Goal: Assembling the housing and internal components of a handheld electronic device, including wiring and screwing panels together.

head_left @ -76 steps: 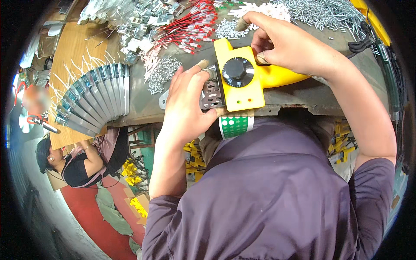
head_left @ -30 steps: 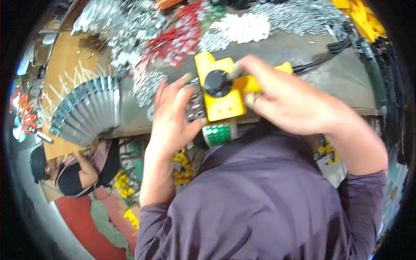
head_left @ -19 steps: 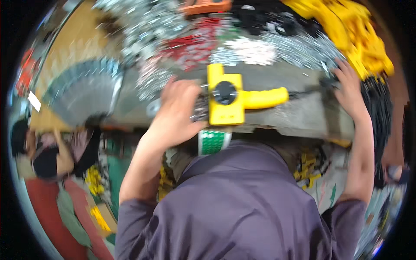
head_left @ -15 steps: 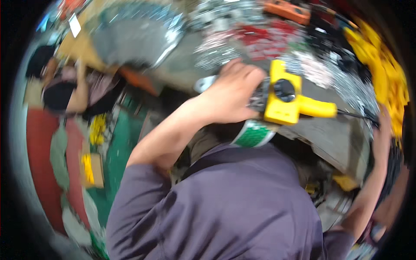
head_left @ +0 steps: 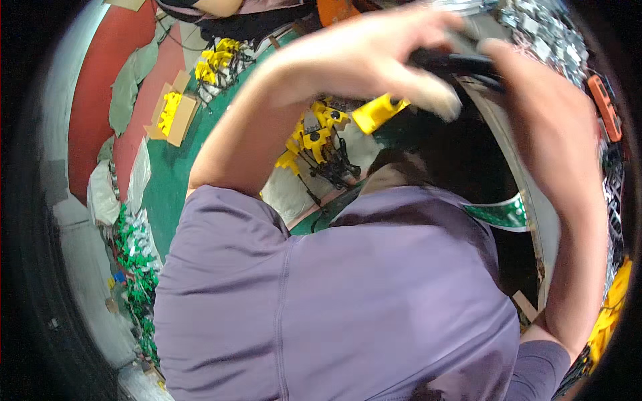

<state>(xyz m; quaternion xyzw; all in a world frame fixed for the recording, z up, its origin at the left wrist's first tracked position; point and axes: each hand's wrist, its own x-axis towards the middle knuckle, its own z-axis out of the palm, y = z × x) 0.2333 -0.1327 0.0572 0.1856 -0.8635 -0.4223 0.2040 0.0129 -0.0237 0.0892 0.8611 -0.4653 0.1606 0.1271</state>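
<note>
My left hand (head_left: 374,60) is at the top middle, blurred, with thumb and fingers spread apart. A loop of black cord (head_left: 461,65) runs between it and my right hand (head_left: 545,120), whose fingers are closed on the cord's right end. Partly covered by my left thumb is a yellow plastic handle (head_left: 376,115); whether the cord joins it cannot be seen. Beneath my left forearm lies a pile of yellow tools with black cords (head_left: 314,137), on a pale sheet (head_left: 281,194).
A carton (head_left: 180,120) of yellow parts and another yellow cluster (head_left: 217,63) stand on the green floor (head_left: 174,180). Green and white pieces (head_left: 137,267) heap at the left. The workbench edge (head_left: 508,134) curves along the right, with metal parts (head_left: 542,33) and an orange tool (head_left: 604,107).
The view has swung left. My left hand has let go of the yellow tool's body and opened. My right hand has come in from the far right beside it, with the black cord.
</note>
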